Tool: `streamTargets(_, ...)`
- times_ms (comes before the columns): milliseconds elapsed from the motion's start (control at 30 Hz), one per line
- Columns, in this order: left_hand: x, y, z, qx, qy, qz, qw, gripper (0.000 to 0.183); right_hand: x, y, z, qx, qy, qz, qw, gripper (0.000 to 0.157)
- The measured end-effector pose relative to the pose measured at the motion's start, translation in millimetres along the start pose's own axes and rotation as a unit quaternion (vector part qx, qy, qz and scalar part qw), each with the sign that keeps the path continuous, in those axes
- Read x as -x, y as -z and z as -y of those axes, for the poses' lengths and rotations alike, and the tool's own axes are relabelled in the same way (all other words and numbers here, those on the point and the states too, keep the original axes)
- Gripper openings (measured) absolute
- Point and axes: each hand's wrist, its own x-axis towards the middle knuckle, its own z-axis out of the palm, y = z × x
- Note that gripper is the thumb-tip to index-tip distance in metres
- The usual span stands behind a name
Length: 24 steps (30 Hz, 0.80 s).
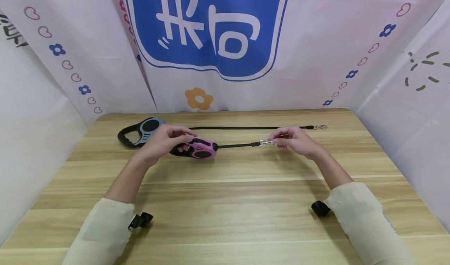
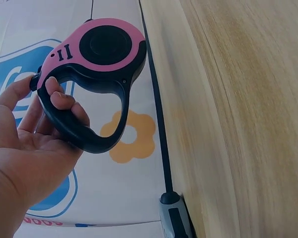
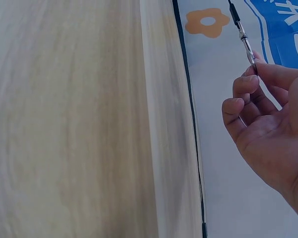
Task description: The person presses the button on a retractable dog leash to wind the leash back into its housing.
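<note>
My left hand (image 1: 166, 142) grips the black handle of a pink retractable dog leash (image 1: 202, 149), fingers curled through the loop. In the left wrist view the thumb lies on the black button at the edge of the leash casing (image 2: 105, 45). A short stretch of black cord (image 1: 236, 145) runs from the casing toward the right. At its end is a silver metal clip (image 1: 266, 142), pinched between thumb and fingers of my right hand (image 1: 293, 141). The right wrist view shows the clip (image 3: 246, 45) at the fingertips, the other fingers loosely bent.
Behind the left hand a grey-blue retractable leash (image 1: 150, 125) lies on the wooden table (image 1: 225, 210). Its black cord (image 1: 239, 128) stretches along the back to a metal clip (image 1: 320, 127) at the right. A printed cloth (image 1: 168, 89) hangs behind the table.
</note>
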Motion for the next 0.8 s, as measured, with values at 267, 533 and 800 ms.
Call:
streamTargets(267,-0.6,-2.3,-3.0,0.011,-0.005,0.005,0.9999,0.029,-1.2,-1.6,0.5,-0.002,0.004,0.001,1.0,0.015)
streamTargets(533,-1.4,-5.2,-3.7,0.016,-0.001,0.011,0.9998,0.029,-1.1,-4.2,2.4,0.003,0.002,0.002,1.0,0.016)
streamTargets(800,-3.8,-7.1,-0.9,0.02,-0.009,0.013,0.9997,0.028,-1.3,-5.9,3.4,0.006,-0.004,0.001,1.0,0.016)
